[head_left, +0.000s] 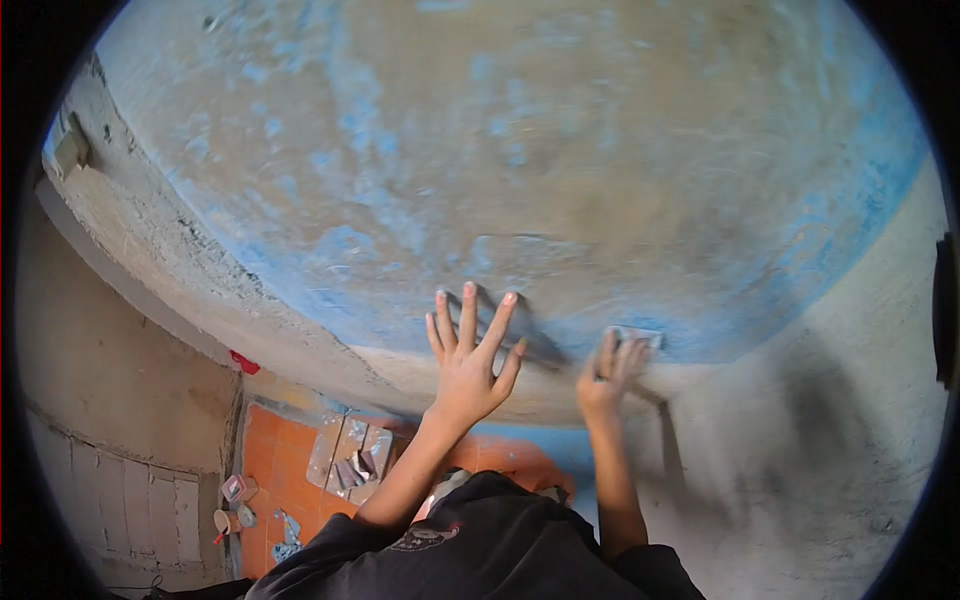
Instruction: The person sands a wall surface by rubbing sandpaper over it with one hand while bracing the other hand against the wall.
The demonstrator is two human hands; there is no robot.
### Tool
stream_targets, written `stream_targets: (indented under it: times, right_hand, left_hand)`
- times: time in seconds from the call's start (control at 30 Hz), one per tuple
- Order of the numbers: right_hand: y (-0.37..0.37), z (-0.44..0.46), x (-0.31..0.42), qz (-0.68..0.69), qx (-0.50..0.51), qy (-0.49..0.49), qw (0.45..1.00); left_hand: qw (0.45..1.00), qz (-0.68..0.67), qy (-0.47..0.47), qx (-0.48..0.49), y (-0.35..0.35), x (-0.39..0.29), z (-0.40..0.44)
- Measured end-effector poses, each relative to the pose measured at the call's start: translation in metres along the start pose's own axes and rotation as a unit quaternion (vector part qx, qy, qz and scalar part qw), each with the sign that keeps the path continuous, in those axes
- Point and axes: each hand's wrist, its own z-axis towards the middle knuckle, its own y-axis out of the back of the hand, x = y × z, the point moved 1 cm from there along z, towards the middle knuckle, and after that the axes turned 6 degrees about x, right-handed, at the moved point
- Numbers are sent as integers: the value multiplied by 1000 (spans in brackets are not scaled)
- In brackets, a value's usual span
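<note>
Nearest is the person's dark shirt, with both bare forearms reaching from it toward the wall. The left hand is spread wide, fingers pointing up the wall and thumb out to the right; the fingertips lie at the blue band near the painted area's lower edge, though whether the palm touches is hidden. The right hand, slightly blurred, has its fingers bent over a flat pale piece, holding it to the wall — I cannot tell whether the thumb pinches it.

That piece sits just above the painted area's lower edge, toward its right corner. Its visible strip runs sideways, roughly along that edge, with the uncovered end pointing right; the rest is under the fingers.

Farther down, on the orange tiled floor, stands a paint-spotted slatted platform, with greyish pieces near its lower edge. By the floor's left edge are small containers — and beside them a crumpled blue-and-white item.
</note>
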Motion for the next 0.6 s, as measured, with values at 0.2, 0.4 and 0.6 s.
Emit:
stream_targets:
  times: [0.2, 0.4, 0.6]
  right_hand:
    - [-9, 42, 91, 194, -109, -207, 953]
    - [-32, 68, 152, 245, -185, -244, 920]
    - [-29, 73, 233, 77, -5, 35, 996]
  left_hand:
    - [998, 43, -36, -5, 37, 82, -13]
    - [998, 1, -28, -59, 73, 165, -26]
    - [997, 36, -53, -49, 91, 224, -40]
